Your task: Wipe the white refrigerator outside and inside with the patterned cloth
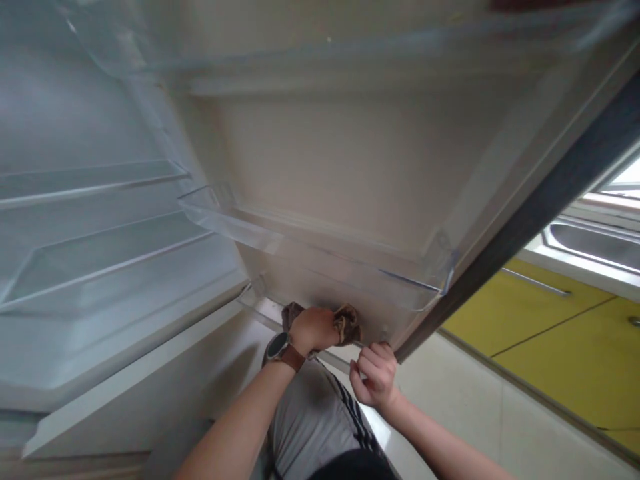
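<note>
My left hand (315, 330), with a watch (278, 345) on its wrist, is closed on a crumpled brown cloth (347, 323). It presses the cloth down at the lowest clear shelf (260, 318) on the inside of the open refrigerator door (325, 160). My right hand (376, 372) has its fingers curled over the right part of that shelf's front edge. Part of the cloth is hidden behind my left hand.
A clear door bin (320, 261) juts out just above my hands, and another clear bin (320, 57) is higher up. Glass shelves (110, 250) fill the refrigerator at left. Yellow cabinets (560, 347) and a sink (595, 243) stand to the right.
</note>
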Motion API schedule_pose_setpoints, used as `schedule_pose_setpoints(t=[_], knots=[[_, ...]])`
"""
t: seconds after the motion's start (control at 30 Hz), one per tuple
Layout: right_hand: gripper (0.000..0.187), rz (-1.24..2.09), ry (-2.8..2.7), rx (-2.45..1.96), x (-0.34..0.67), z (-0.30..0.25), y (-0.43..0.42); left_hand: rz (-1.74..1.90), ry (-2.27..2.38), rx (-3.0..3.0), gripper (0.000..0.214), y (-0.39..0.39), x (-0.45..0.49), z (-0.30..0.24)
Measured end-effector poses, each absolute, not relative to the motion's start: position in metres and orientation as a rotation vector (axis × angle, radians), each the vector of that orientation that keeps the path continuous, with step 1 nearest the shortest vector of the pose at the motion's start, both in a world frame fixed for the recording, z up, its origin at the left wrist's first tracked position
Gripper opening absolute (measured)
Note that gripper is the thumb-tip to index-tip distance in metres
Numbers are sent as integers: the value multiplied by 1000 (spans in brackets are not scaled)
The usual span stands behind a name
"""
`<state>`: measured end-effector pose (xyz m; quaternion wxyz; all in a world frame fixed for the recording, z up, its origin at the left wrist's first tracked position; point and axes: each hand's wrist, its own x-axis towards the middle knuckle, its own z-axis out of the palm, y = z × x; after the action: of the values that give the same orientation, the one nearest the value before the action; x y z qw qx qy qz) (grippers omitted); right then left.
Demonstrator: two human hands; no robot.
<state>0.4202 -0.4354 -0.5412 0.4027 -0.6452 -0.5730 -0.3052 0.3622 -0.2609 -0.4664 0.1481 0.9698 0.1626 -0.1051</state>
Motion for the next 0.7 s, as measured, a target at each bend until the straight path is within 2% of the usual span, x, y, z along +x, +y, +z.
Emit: schedule_pose_setpoints(t=[0.23,0.33,0.4,0.47,0.53,0.6,0.7], knots=[[31,-755,-1456,-1610,430,-544,-434,-257,550,2748,46,-254,370,-469],[16,-696,-1485,-1581,441,-522,-450,-173,553,2749,49,-256,376,-471],[11,-881,-1502,-1488,459,-498,-468,-134,571,2740,52,-258,380,-472],[26,-1174,-1403,-1385,487,-472,-487,-107,584,2735,55,-259,382,-474],[38,-1261,-1120,-1406,521,-453,-500,-79,586,2732,56,-259,384,-475],[50,-1102,-855,-1531,552,-448,-504,-83,595,2724,56,-258,385,-476],[81,-661,-810,-1638,578,-465,-493,-119,600,2721,54,-257,385,-476]])
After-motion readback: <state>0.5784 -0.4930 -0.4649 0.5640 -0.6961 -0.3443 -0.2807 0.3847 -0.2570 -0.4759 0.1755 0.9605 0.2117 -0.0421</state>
